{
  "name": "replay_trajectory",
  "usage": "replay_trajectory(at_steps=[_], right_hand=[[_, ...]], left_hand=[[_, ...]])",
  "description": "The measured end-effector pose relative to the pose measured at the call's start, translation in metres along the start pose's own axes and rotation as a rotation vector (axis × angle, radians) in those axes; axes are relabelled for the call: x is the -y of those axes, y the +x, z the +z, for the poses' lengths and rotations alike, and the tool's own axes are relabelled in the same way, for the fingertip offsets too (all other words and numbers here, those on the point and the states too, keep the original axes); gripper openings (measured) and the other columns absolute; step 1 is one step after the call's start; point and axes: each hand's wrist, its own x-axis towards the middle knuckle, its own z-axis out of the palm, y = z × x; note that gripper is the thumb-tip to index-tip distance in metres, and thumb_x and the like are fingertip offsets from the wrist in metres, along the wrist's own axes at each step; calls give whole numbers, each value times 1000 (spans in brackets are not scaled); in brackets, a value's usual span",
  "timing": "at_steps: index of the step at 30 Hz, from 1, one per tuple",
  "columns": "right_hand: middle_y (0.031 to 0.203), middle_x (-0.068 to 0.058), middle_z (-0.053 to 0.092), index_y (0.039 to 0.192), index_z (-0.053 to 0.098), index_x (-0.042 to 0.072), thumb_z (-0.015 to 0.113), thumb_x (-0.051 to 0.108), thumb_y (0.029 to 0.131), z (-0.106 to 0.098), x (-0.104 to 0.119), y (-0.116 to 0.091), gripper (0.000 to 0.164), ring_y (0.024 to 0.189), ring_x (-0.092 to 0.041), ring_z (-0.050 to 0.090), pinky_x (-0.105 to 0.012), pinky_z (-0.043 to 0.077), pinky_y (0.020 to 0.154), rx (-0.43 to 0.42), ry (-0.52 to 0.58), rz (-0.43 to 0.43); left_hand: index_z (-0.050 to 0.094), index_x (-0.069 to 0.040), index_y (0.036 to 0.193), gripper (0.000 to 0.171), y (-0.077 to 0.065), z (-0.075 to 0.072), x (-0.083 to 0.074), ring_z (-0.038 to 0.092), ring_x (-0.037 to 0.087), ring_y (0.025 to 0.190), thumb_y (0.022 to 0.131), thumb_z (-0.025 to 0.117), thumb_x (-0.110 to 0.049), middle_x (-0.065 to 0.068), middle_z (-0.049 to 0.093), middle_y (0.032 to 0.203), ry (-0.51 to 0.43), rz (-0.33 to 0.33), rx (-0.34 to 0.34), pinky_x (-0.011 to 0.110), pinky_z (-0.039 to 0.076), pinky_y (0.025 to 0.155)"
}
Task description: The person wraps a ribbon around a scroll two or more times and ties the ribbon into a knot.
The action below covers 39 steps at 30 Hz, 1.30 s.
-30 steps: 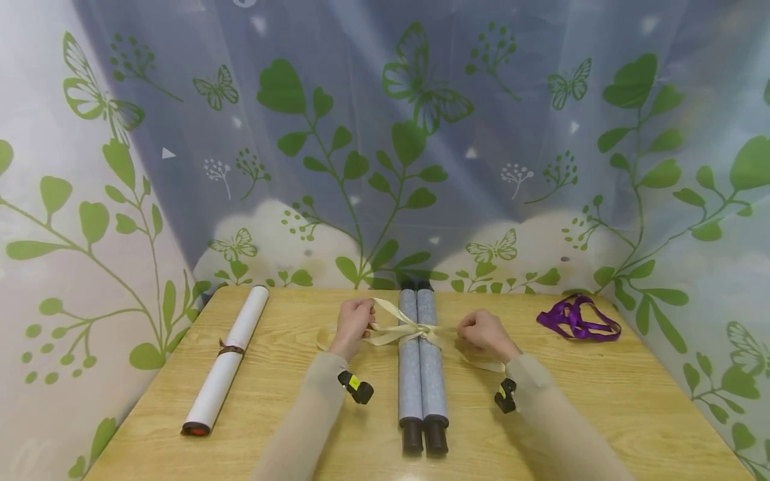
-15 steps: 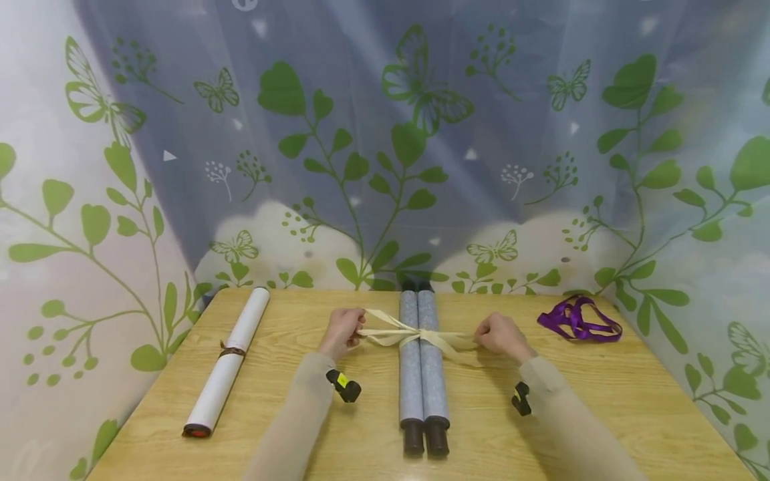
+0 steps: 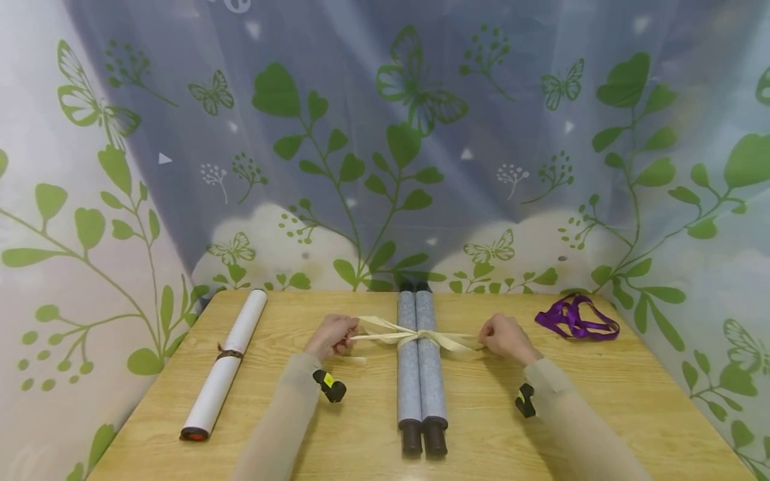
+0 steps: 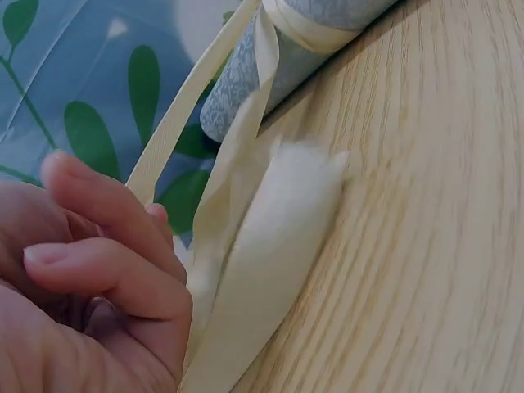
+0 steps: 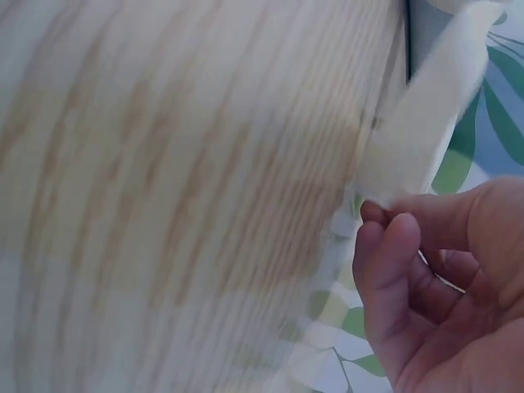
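Observation:
Two blue-grey rolled scrolls [image 3: 410, 384] with dark end knobs lie side by side on the table. A cream ribbon [image 3: 451, 342] goes round both and is knotted on top near their middle. Left of the scrolls, my left hand [image 3: 332, 336] pinches ribbon strands stretched out from the knot. A loose ribbon tail [image 4: 270, 262] hangs below that hand in the left wrist view. On the opposite side my right hand [image 3: 510, 338] holds the ribbon between thumb and fingertips. The right wrist view shows the ribbon [image 5: 434, 106] running from these fingertips back toward a scroll.
At the left of the wooden table [image 3: 313, 427] lies a white scroll [image 3: 210, 394] with a brown tie [image 3: 230, 352]. A heap of purple ribbon [image 3: 576, 319] rests at the back right. A patterned curtain [image 3: 361, 133] stands behind the table.
Both hands have moved apart, left hand to the left and right hand to the right. The ribbon is drawn straighter and its knot looks smaller. The scrolls have stayed in place.

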Motion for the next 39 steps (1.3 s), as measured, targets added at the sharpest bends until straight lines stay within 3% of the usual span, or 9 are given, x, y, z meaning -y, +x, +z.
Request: replay_trajectory(at_steps=[6, 13, 22, 32, 39], right_hand=[[76, -9, 67, 93, 68, -3, 54, 4, 92, 1, -1, 0, 16, 50, -13, 53, -24, 44, 46, -3, 66, 24], [75, -14, 68, 99, 60, -7, 48, 3, 97, 4, -3, 1, 16, 54, -15, 61, -28, 54, 49, -34, 247, 88], [68, -7, 66, 87, 65, -1, 53, -2, 88, 1, -4, -2, 11, 47, -14, 55, -26, 45, 48, -52, 43, 9], [70, -8, 66, 87, 62, 0, 51, -4, 87, 0, -6, -2, 11, 46, -13, 56, -25, 45, 47, -20, 71, 29], [51, -3, 56, 85, 60, 1, 51, -5, 84, -3, -9, -7, 11, 43, -15, 56, -25, 44, 48, -29, 53, 23]], left_hand=[[57, 5, 99, 28, -1, -3, 1, 37, 5, 48, 104, 47, -20, -3, 43, 63, 30, 1, -10, 19, 27, 41], [58, 5, 97, 27, -2, -4, 3, 41, 4, 47, 103, 49, -20, -4, 45, 60, 53, 14, -20, 17, 31, 42], [57, 3, 89, 25, -2, -11, 9, 39, 6, 48, 102, 52, -18, -1, 46, 63, 56, 38, -3, 18, 33, 43], [57, 2, 86, 23, -7, -15, 11, 41, 6, 51, 102, 53, -14, 1, 50, 68, 28, 43, 0, 19, 35, 46], [56, -2, 82, 23, -9, -17, 9, 41, 7, 53, 101, 53, -14, 1, 51, 70, 22, 37, 16, 19, 35, 47]])
